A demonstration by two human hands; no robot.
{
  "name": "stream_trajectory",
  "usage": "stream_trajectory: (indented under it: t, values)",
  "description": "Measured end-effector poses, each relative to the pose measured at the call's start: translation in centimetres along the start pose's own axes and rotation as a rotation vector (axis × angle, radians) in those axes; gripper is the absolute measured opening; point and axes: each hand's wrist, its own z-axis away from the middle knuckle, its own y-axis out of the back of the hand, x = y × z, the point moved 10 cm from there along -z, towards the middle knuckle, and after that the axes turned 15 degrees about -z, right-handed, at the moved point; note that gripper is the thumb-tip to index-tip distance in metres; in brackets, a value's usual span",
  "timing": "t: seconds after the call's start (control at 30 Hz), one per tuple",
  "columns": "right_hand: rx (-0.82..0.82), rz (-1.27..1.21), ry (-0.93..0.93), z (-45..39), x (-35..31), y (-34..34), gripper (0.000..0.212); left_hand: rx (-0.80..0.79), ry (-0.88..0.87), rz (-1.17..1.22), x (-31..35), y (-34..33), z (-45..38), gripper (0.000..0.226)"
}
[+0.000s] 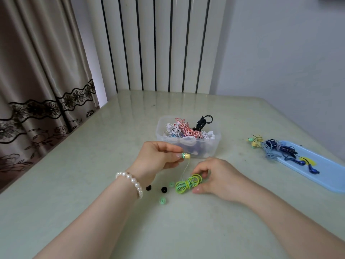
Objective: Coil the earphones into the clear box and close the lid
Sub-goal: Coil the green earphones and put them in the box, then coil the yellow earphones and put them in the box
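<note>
1. The step in hand looks like the end of coiling one pair: the left hand (158, 156) pinches a yellow-and-green earbud (186, 156) between thumb and fingers, while the right hand (214, 176) grips the green-yellow coil (188, 183) with curled fingers, low on the surface (93, 184).
2. A thin stretch of cable (185, 170) runs from the earbud down to the coil, so the bundle is not yet fully wound.
3. The next move probably calls for tucking that loose end in, then carrying the bundle into the clear box (188, 139) just behind the hands.
4. The box stands open and already holds white, red-striped and black earphones; no lid is visible.
5. The coil is tight, with several loops cinched by wraps across its middle.
6. Loose ear tips (162, 200) lie beside the left wrist.
</note>
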Motion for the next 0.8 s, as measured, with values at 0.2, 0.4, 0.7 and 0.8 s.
stream_trajectory:
  t: [0.2, 0.4, 0.7, 0.8]
  values:
    - [-0.125, -0.299, 0.035, 0.0, 0.4, 0.7, 0.029, -0.057, 0.006, -0.088, -0.2, 0.0, -0.1, 0.015]
    - [0.085, -0.514, 0.172, -0.1, -1.8, 5.7, 0.034, -0.079, -0.009, -0.115, 0.0, 0.2, -0.2, 0.016]
    - [0.36, -0.495, 0.195, -1.3, -4.8, 12.4, 0.011, -0.096, -0.047, -0.327, 0.9, 0.9, 0.2, 0.015]
    - [0.497, -0.439, 0.12, -2.8, -3.8, 13.3, 0.023, -0.1, -0.054, -0.397, 0.8, 0.7, 0.2, 0.014]
